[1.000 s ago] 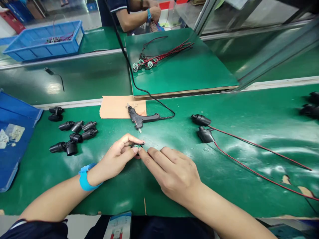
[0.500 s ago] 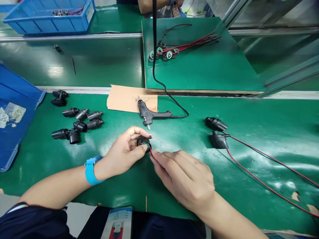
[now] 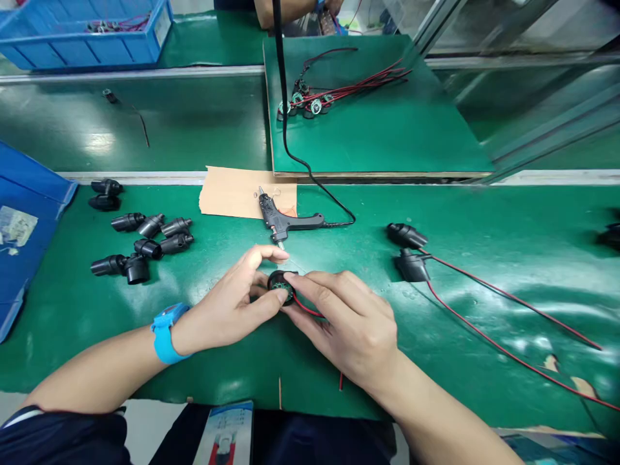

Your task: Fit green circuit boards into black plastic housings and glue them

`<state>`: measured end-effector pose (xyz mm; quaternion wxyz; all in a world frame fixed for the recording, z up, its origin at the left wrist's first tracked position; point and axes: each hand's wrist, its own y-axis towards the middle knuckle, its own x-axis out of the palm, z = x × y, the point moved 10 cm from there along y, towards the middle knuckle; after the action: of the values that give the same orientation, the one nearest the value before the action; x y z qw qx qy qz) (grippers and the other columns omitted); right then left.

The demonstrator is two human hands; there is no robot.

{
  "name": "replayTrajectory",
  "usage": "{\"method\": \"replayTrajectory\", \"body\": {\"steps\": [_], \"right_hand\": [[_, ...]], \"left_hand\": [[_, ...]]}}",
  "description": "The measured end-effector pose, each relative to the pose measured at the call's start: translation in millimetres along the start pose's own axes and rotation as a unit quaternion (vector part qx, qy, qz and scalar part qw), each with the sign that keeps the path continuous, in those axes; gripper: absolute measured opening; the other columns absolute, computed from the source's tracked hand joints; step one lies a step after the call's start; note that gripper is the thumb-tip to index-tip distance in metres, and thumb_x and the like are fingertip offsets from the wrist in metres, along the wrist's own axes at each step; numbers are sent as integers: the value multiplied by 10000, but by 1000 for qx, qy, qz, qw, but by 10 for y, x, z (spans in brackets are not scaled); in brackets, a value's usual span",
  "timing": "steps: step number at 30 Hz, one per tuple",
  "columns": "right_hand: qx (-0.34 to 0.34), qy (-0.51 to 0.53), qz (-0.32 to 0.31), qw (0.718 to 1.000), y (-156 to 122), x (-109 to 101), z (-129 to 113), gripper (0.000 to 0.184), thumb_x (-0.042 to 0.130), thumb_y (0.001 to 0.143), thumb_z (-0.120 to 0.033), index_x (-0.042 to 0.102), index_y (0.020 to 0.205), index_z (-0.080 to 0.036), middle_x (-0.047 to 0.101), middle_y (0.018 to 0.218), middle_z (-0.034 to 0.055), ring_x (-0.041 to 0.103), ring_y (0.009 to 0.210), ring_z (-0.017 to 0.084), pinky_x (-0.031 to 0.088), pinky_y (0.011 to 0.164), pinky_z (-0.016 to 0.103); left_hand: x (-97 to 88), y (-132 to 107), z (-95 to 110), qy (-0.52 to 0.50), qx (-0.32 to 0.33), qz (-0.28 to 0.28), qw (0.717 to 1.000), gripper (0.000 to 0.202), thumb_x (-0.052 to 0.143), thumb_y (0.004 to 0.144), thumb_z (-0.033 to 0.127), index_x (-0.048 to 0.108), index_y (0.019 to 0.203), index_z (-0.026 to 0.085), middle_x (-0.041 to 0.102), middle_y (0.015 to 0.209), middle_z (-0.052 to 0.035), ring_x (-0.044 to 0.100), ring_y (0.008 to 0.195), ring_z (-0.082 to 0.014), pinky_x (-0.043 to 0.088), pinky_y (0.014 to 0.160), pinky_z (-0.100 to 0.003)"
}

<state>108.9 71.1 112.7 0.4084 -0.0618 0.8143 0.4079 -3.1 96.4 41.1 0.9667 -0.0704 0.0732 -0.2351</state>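
A small round black housing with a green circuit board in its opening is between my two hands, above the green bench. My left hand keeps its thumb on the board's edge, with the index finger raised off the housing. My right hand grips the right side of the housing between thumb and fingers. From the housing a red wire curves under my right hand, and its end shows below the palm. Just beyond my hands lies a black glue gun, its nozzle over a piece of cardboard.
Several black housings lie to the left, beside a blue bin. Two wired housings rest on the right. Wired round boards sit on a raised green board. Across the bench is another person's arm.
My right fingers have gone from pinching the red wire to gripping the housing's side. My left index finger has lifted off. The whole view has shifted slightly.
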Motion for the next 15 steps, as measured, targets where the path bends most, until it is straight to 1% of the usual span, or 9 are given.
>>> {"method": "replayTrajectory", "body": {"steps": [2, 3, 5, 7, 10, 12, 14, 15], "right_hand": [[-10, -12, 10, 1000, -14, -33, -22, 234, 723, 895, -224, 700, 1110, -134, 753, 899, 68, 629, 713, 148, 509, 651, 264], [-17, -15, 15, 1000, -22, -43, -35, 242, 730, 889, -220, 699, 1112, -132, 753, 894, 68, 622, 705, 146, 505, 645, 265], [-34, -18, 26, 999, -37, -56, -65, 254, 743, 876, -209, 696, 1115, -136, 753, 881, 62, 608, 690, 143, 498, 631, 265], [-52, -21, 37, 998, -51, -61, -90, 284, 760, 856, -190, 691, 1126, -133, 754, 874, 57, 590, 674, 142, 488, 610, 270], [-64, -14, 47, 997, -60, -65, -119, 332, 764, 842, -169, 675, 1156, -112, 761, 914, 66, 589, 690, 155, 483, 591, 295], [-67, -10, 53, 996, -58, -81, -158, 322, 735, 866, -175, 665, 1174, -111, 767, 955, 65, 604, 715, 163, 495, 598, 308], [-73, -22, 57, 995, -54, -105, -217, 285, 688, 910, -218, 664, 1179, -128, 770, 990, 46, 622, 732, 161, 512, 615, 308], [-73, -32, 49, 996, -49, -107, -237, 264, 655, 936, -242, 665, 1181, -143, 769, 1017, 37, 633, 744, 155, 518, 625, 300]], "left_hand": [[-31, 4, 60, 60, 17, 1, 998, 308, 592, 953, 305, 546, 1247, 228, 570, 1190, -76, 623, 978, -172, 565, 801, -296], [-40, 10, 81, 72, 23, -2, 997, 294, 604, 946, 323, 582, 1221, 219, 572, 1155, -68, 623, 978, -177, 568, 825, -309], [-60, 28, 91, 63, 22, -9, 998, 296, 625, 932, 339, 626, 1195, 203, 581, 1122, -64, 638, 957, -181, 580, 831, -319], [-90, 44, 75, 44, 7, -10, 999, 318, 643, 918, 329, 638, 1206, 194, 605, 1120, -66, 658, 939, -182, 591, 815, -311], [-56, 25, 66, 37, -8, -41, 998, 354, 636, 922, 325, 627, 1252, 197, 680, 1072, -59, 694, 919, -190, 604, 805, -299], [-33, -19, 79, 56, -3, -49, 997, 401, 636, 925, 342, 604, 1303, 211, 712, 1138, -66, 708, 1008, -216, 606, 863, -308], [-58, -63, 90, 91, 15, -26, 995, 441, 642, 923, 353, 585, 1343, 229, 683, 1293, -74, 675, 1161, -247, 586, 955, -318], [-84, -78, 87, 107, 24, -8, 994, 445, 638, 926, 357, 582, 1350, 233, 668, 1335, -75, 657, 1208, -254, 578, 980, -316]]}}
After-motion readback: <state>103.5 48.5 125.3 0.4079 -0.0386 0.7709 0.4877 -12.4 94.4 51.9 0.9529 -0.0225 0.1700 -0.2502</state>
